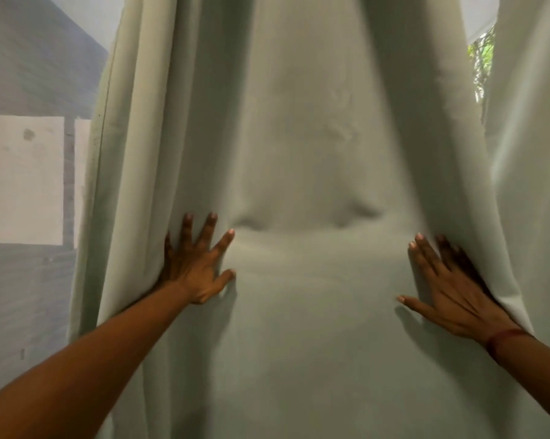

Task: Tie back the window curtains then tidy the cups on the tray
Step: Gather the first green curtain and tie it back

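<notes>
Fingers (207, 231) of the left hand (197, 267) spread wide, flat on the pale green curtain (314, 122); the right hand (454, 293) presses straight-fingered too, its outer side under a fold; matte cloth hangs in soft pleats, dimpled between the hands; a red band (505, 339) circles the right wrist; leaves (482, 68) show through a gap upper right; a grey wall (23, 280) stands left.

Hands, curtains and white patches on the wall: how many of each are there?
Hands: 2, the left hand and the right hand
Curtains: 2, the middle curtain and the right curtain
White wall patches: 2
Total: 6
</notes>
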